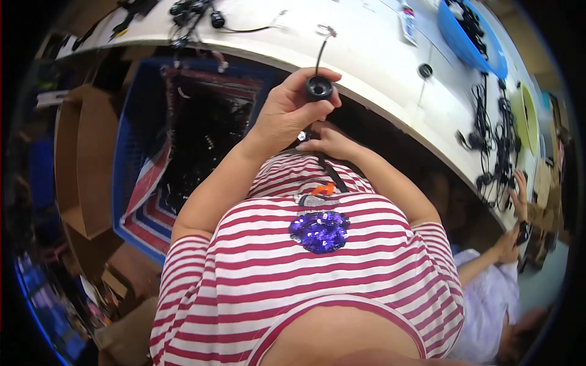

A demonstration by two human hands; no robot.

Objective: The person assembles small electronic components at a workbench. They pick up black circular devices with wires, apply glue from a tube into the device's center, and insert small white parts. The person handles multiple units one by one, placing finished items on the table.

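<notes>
The left hand [287, 110] pinches the black cap [318, 89]; whether the right hand [332, 141] grips anything is unclear. Best hold the cap steady, keeping the cord [319, 56] unstrained.

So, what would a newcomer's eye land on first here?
Probably the purple sequin patch on the red-and-white striped shirt, just below the middle of the view. Next, above it, the left hand holding a round black part. Then the blue containers: a basket with dark pieces at left, and a basin on the white table at upper right.
</notes>
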